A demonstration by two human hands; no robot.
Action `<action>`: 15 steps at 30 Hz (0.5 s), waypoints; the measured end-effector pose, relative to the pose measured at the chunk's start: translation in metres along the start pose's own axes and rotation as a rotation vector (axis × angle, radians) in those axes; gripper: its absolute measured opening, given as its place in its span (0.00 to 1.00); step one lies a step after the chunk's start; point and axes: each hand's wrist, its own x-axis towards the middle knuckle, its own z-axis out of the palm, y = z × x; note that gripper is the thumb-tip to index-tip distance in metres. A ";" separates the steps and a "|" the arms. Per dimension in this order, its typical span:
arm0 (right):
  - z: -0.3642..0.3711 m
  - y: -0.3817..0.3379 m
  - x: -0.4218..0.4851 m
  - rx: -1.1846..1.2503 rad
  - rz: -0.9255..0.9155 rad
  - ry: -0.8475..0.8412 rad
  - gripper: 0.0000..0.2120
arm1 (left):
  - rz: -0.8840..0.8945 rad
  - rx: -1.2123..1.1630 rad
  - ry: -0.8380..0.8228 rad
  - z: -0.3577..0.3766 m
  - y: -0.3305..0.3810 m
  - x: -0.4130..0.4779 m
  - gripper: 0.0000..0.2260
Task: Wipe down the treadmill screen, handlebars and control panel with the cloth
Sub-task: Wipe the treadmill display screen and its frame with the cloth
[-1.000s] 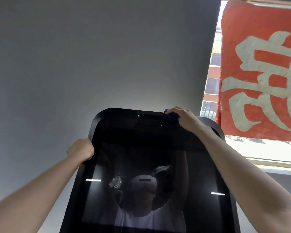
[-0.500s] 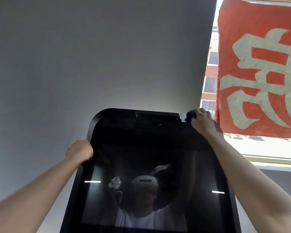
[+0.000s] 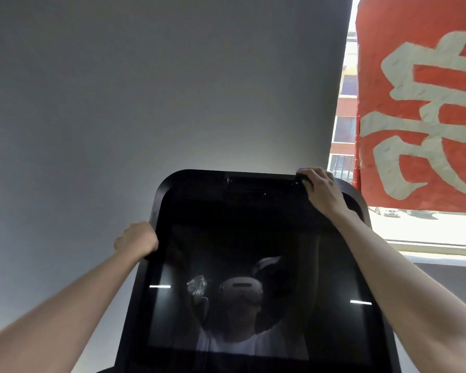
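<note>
Viewed close and from below: tall black treadmill screen (image 3: 253,238), switched off, mirroring a headset (image 3: 241,289) and two raised arms. At the screen's left edge, left grip (image 3: 136,238) curled round the frame, probably to steady the panel against the push of wiping. At the top right corner, right grip (image 3: 320,192) closed over a small dark blue cloth (image 3: 301,176), pressing it onto the upper rim; only a scrap of it visible above the grip. Probably mid-wipe along the top of the frame, with handlebars and control panel out of view and seemingly yet to be done. Behind, plain grey wall (image 3: 145,76); to the right, bright window (image 3: 345,103) half covered by a red banner (image 3: 420,117) with pale characters. No containers anywhere in view.
</note>
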 end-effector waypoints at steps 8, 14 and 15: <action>0.001 -0.004 -0.004 0.008 0.028 0.029 0.14 | 0.002 0.081 0.036 0.004 0.004 -0.001 0.12; 0.001 -0.011 0.000 0.025 0.142 0.019 0.15 | 0.023 0.202 0.012 -0.002 0.001 -0.004 0.11; 0.001 -0.012 0.000 0.012 0.152 -0.001 0.16 | 0.023 0.244 -0.006 -0.006 0.002 -0.007 0.12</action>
